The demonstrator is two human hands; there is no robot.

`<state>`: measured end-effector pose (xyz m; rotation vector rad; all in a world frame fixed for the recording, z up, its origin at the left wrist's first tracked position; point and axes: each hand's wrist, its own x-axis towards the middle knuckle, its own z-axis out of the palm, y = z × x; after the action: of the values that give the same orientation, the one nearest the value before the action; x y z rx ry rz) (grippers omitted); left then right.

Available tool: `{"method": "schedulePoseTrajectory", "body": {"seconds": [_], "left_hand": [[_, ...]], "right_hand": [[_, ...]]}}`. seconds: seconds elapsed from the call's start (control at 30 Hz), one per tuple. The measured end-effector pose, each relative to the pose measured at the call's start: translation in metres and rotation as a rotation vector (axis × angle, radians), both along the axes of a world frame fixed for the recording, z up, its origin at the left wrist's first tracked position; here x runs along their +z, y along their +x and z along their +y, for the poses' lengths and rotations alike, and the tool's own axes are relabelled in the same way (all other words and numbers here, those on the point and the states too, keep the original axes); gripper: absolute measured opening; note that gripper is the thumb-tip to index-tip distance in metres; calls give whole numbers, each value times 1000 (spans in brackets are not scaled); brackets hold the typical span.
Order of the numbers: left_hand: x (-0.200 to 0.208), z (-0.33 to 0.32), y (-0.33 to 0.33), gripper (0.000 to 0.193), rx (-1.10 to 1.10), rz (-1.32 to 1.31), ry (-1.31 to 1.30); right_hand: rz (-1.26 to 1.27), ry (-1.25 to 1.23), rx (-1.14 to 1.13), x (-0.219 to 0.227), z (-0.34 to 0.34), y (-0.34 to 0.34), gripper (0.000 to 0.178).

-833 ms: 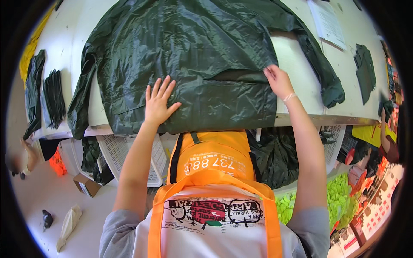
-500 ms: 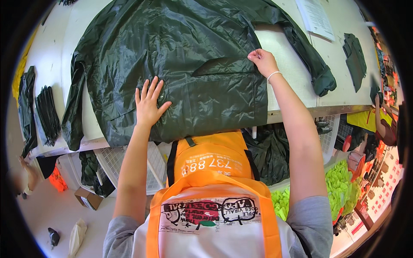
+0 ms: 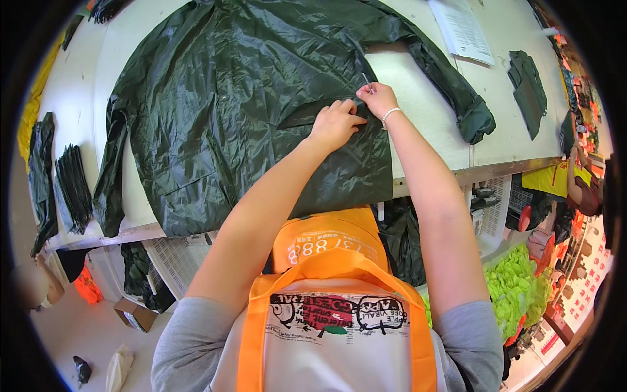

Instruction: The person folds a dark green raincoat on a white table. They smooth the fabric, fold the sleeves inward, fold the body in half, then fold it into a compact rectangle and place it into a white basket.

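A shiny dark green jacket (image 3: 215, 124) lies spread on the white table, its hem hanging over the front edge. My left hand (image 3: 336, 124) rests on its right part with bent fingers, gathering fabric beside the pocket flap (image 3: 302, 116). Just right of it, at the jacket's side edge, my right hand (image 3: 379, 101) is closed. From its fingertips sticks a small thin metal tool (image 3: 368, 82), perhaps thread snips; its exact kind is too small to tell. The fabric under both hands is partly hidden.
On the table's left lie a stack of dark strips (image 3: 73, 189) and a folded dark piece (image 3: 43, 176). Papers (image 3: 460, 29) and folded green pieces (image 3: 528, 91) lie right. White crates (image 3: 179, 261) stand below; bright green fabric (image 3: 516, 281) is piled lower right. Other people work at both sides.
My left hand has moved right across the jacket, from lying flat to bent fingers beside my right hand. A thin metal tool now shows at my right fingertips. My view has shifted slightly.
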<state>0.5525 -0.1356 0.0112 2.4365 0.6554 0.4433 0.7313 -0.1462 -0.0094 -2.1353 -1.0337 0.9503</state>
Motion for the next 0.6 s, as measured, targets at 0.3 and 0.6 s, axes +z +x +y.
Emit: {"method": "schedulePoseTrajectory", "body": {"seconds": [0.3,0.6], "left_hand": [[2,16,11,9,30,107,-99],[19,13,23,9,109,139,-265]], "right_hand": [[-262,184,111,45,-95,-13,26],[-574,243,396,33,-102,-9,18]]}}
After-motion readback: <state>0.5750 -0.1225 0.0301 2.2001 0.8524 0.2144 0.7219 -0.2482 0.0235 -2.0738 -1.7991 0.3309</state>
